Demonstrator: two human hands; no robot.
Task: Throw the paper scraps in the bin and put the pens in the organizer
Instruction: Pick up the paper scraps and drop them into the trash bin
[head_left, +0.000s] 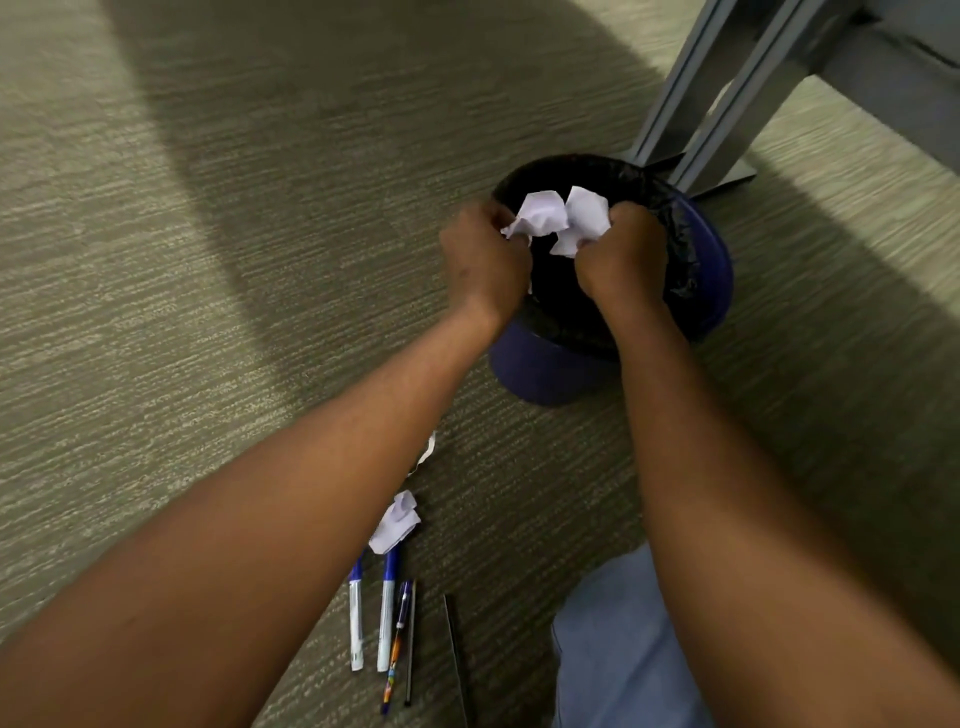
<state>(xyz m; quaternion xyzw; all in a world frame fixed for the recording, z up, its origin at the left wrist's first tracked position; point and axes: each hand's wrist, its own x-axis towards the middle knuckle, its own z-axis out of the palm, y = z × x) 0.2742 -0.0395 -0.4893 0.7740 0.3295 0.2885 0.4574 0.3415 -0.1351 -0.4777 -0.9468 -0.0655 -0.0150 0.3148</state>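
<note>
Both hands, left (485, 260) and right (623, 254), are clenched on crumpled white paper scraps (540, 213) held over the black-lined blue bin (711, 270), evidently so they fall inside.

Crumpled white paper (540, 214) sat creased in both fists, over a glossy black plastic liner (675, 249) — smooth blue bin wall (545, 374) below the wrists, ribbed matt carpet (208, 260) all around.

Blue bin (545, 371), black liner (675, 249), white scraps (540, 213), ribbed grey-green carpet (208, 260).
</note>
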